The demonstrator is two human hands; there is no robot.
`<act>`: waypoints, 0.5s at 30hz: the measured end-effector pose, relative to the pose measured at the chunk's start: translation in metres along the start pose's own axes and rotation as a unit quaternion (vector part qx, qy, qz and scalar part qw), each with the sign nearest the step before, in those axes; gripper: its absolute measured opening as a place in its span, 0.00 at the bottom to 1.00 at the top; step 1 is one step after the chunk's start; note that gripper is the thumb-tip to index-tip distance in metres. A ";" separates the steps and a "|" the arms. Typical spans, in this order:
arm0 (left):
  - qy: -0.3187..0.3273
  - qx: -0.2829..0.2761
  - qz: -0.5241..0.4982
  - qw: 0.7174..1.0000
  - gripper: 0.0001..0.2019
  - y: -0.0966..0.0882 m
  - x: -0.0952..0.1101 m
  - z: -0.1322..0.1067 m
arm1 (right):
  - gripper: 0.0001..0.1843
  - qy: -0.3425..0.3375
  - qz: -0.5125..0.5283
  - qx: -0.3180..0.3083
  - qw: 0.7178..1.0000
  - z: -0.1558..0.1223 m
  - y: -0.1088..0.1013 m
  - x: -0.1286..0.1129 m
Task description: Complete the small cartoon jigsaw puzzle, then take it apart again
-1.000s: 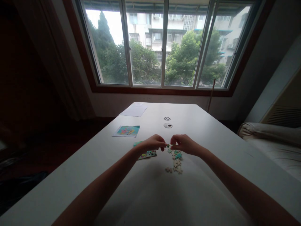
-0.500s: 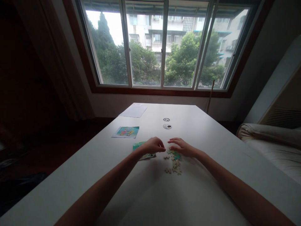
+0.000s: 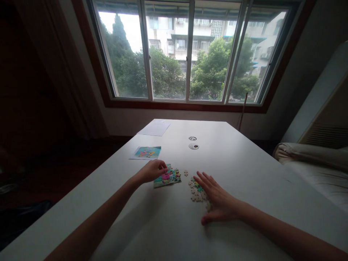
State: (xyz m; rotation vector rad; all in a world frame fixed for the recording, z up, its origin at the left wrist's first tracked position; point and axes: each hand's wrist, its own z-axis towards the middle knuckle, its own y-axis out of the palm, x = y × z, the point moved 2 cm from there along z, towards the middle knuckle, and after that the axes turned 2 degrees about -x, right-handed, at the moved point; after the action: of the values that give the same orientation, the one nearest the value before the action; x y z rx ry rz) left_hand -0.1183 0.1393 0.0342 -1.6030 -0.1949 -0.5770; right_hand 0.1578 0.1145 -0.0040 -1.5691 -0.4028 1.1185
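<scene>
My left hand (image 3: 152, 171) is over the left part of a partly joined jigsaw puzzle (image 3: 171, 177), its fingers curled together in a pinch. Whatever may be between those fingertips is too small to make out. With fingers spread, my right hand (image 3: 217, 197) lies over the right side of a pile of loose jigsaw pieces (image 3: 196, 194), many showing their pale backs and a few green. It hides part of the pile. One single jigsaw piece (image 3: 186, 173) lies apart, between the puzzle and the pile.
Beyond the puzzle at left lies a colourful picture sheet (image 3: 148, 152). A white paper (image 3: 154, 128) rests at the far left corner of the white table (image 3: 233, 152). Two round discs (image 3: 193, 146) lie farther off in the middle. A pale sofa (image 3: 312, 170) stands at the right.
My left hand has moved left from beside the pieces to above the puzzle. My right hand has come nearer and spread over the pile, which has shifted slightly left.
</scene>
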 end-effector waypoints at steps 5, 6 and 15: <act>-0.034 0.007 0.028 0.999 0.20 -0.012 -0.017 -0.007 | 0.57 0.058 -0.059 0.040 0.996 0.018 0.011 0.005; -0.041 0.008 0.041 0.998 0.21 -0.013 -0.020 -0.008 | 0.55 0.054 -0.064 0.037 0.996 0.027 0.011 0.005; -0.036 -0.016 0.148 0.988 0.44 0.003 -0.043 -0.012 | 0.29 -0.055 -0.054 0.071 0.995 0.083 0.011 0.005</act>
State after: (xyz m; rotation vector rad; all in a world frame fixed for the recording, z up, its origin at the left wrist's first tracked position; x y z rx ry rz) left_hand -0.1569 0.1360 0.0119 -1.6462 0.0015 -0.2942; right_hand 0.0892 0.1619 -0.0107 -1.3503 -0.4664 1.1288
